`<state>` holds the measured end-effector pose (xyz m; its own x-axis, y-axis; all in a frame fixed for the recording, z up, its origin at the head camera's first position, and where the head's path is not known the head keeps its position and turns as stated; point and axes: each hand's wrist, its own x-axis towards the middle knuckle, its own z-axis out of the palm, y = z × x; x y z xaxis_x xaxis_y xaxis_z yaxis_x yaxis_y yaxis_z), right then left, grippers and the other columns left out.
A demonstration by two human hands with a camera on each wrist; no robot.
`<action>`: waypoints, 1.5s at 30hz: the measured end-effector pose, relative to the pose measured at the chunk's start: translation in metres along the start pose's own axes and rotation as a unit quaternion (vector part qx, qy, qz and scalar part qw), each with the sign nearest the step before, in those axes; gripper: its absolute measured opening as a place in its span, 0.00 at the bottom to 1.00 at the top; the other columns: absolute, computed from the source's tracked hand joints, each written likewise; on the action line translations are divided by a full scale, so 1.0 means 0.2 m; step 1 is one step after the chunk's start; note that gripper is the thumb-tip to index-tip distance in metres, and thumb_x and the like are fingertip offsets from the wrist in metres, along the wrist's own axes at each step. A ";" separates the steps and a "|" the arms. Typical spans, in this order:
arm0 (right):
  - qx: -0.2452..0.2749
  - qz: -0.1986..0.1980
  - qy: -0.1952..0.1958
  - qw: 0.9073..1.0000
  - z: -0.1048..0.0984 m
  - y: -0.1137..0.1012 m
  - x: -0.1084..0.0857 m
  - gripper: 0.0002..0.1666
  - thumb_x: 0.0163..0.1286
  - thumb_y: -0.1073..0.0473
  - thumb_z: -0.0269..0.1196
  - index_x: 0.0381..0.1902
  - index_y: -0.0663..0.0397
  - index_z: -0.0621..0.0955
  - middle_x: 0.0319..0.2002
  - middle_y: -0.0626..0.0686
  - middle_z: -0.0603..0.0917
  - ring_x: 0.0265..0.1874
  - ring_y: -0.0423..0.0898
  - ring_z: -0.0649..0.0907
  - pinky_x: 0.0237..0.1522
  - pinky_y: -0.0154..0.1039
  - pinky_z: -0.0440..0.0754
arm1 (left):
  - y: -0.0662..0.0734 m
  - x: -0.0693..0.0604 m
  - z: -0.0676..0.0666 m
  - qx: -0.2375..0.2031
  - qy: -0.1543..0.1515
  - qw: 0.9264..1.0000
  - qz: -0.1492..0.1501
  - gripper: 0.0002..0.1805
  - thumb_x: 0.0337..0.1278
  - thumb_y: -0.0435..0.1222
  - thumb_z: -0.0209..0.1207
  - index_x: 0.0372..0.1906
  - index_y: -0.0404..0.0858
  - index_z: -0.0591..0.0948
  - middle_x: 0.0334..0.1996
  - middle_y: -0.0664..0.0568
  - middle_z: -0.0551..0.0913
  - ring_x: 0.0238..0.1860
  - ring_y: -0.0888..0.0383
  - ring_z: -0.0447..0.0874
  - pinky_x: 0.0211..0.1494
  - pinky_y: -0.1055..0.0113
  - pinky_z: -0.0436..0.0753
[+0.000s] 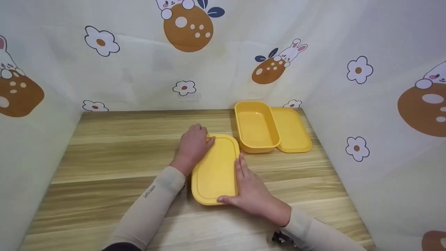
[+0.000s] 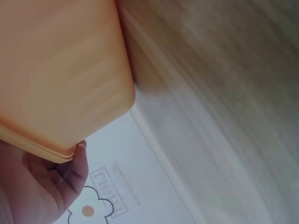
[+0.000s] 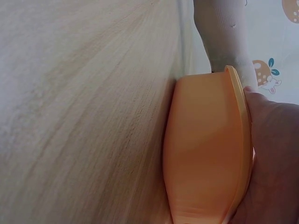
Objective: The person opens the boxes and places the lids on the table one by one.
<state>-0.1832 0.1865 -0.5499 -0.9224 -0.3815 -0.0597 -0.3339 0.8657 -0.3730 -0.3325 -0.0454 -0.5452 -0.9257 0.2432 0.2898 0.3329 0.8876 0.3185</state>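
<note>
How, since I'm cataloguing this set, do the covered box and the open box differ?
The covered box has its lid on; the open box shows its inside. The left hand grips the covered box and the right hand touches it; neither holds the open box. The open box stands farther back than the covered box. Both are yellow with rounded corners.

left hand point(image 1: 191, 144), right hand point(image 1: 253, 192) bare. pale beige, close-fitting left sleeve point(image 1: 148, 211) and right sleeve point(image 1: 315, 230) worn. small dark lettering point(image 1: 150, 191) printed on left sleeve. black fabric point(image 1: 122, 247) seen at its upper end. black device point(image 1: 282, 238) partly seen beneath right sleeve.
</note>
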 end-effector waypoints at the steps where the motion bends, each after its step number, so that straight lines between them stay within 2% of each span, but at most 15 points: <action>1: -0.001 0.001 -0.002 1.000 0.00 0.00 0.00 0.89 0.58 0.05 0.57 0.90 0.66 0.41 0.89 0.65 0.32 0.82 0.69 0.62 0.75 0.69 0.71 | 0.00 0.00 0.00 0.002 0.000 1.000 0.000 0.24 0.78 0.53 0.64 0.43 0.32 0.86 0.42 0.42 0.81 0.45 0.42 0.84 0.46 0.44 0.89; 11: 0.008 0.007 -0.009 1.000 -0.01 -0.01 -0.01 0.89 0.58 0.05 0.58 0.90 0.65 0.42 0.90 0.64 0.33 0.83 0.68 0.61 0.76 0.69 0.70 | 0.02 0.01 -0.03 0.033 0.018 0.999 0.019 0.24 0.77 0.52 0.66 0.41 0.31 0.86 0.40 0.41 0.82 0.45 0.42 0.84 0.47 0.47 0.89; 16: 0.008 0.005 -0.011 1.000 -0.01 -0.01 -0.01 0.89 0.58 0.05 0.57 0.90 0.65 0.41 0.90 0.64 0.32 0.83 0.68 0.61 0.77 0.67 0.69 | 0.00 0.01 -0.04 -0.020 0.003 1.000 -0.006 0.24 0.76 0.51 0.66 0.46 0.31 0.86 0.44 0.40 0.82 0.48 0.40 0.83 0.51 0.44 0.87; 21: 0.012 0.006 -0.012 1.000 -0.01 -0.01 -0.01 0.89 0.58 0.05 0.57 0.90 0.64 0.40 0.89 0.62 0.29 0.83 0.68 0.61 0.77 0.68 0.69 | -0.03 0.01 -0.05 -0.100 -0.015 0.994 -0.029 0.21 0.74 0.48 0.67 0.51 0.32 0.88 0.48 0.40 0.83 0.52 0.40 0.82 0.58 0.43 0.85; 25: 0.016 0.007 -0.011 1.000 -0.01 -0.01 -0.01 0.88 0.59 0.06 0.57 0.90 0.64 0.40 0.89 0.60 0.28 0.83 0.68 0.60 0.77 0.68 0.69 | -0.05 0.01 -0.09 -0.156 -0.044 0.986 -0.042 0.19 0.73 0.45 0.67 0.54 0.33 0.88 0.49 0.42 0.83 0.54 0.42 0.82 0.61 0.44 0.82; 29: 0.019 0.004 -0.005 1.000 -0.01 0.00 -0.01 0.88 0.60 0.07 0.59 0.90 0.65 0.41 0.89 0.61 0.30 0.83 0.69 0.61 0.76 0.69 0.70 | -0.08 0.01 -0.14 -0.184 -0.080 0.978 -0.047 0.19 0.72 0.43 0.67 0.57 0.34 0.88 0.51 0.41 0.84 0.54 0.43 0.83 0.62 0.45 0.82; 32: 0.019 0.006 -0.003 1.000 0.00 0.00 -0.01 0.87 0.60 0.07 0.60 0.90 0.64 0.41 0.89 0.61 0.30 0.83 0.70 0.60 0.76 0.69 0.69 | -0.11 0.02 -0.17 -0.196 -0.107 0.974 -0.049 0.20 0.72 0.41 0.67 0.60 0.33 0.87 0.53 0.40 0.84 0.53 0.42 0.83 0.60 0.46 0.84; 35: 0.021 0.004 0.001 1.000 -0.01 0.00 -0.01 0.87 0.60 0.07 0.60 0.90 0.64 0.42 0.89 0.62 0.31 0.82 0.70 0.62 0.75 0.69 0.70 | -0.14 0.02 -0.20 -0.217 -0.135 0.965 -0.058 0.21 0.71 0.40 0.68 0.61 0.33 0.86 0.53 0.39 0.84 0.51 0.43 0.83 0.55 0.49 0.87; 40: 0.025 0.000 0.005 1.000 -0.01 0.00 -0.01 0.88 0.60 0.07 0.60 0.90 0.65 0.42 0.90 0.65 0.35 0.81 0.70 0.65 0.74 0.69 0.72 | -0.18 0.01 -0.23 -0.269 -0.173 0.944 -0.078 0.23 0.70 0.37 0.69 0.65 0.33 0.85 0.55 0.40 0.84 0.50 0.46 0.83 0.47 0.57 0.88; 45: 0.028 0.004 0.000 1.000 0.00 0.00 -0.01 0.87 0.60 0.07 0.60 0.90 0.64 0.41 0.90 0.63 0.34 0.82 0.69 0.64 0.75 0.69 0.71 | -0.21 -0.01 -0.28 -0.321 -0.210 0.919 -0.097 0.27 0.70 0.35 0.70 0.70 0.36 0.82 0.55 0.39 0.81 0.46 0.50 0.83 0.45 0.61 0.87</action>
<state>-0.1820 0.1875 -0.5495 -0.9248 -0.3752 -0.0634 -0.3155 0.8491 -0.4236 -0.3345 -0.1047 -0.5091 -0.9218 0.3537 -0.1587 0.0677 0.5500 0.8324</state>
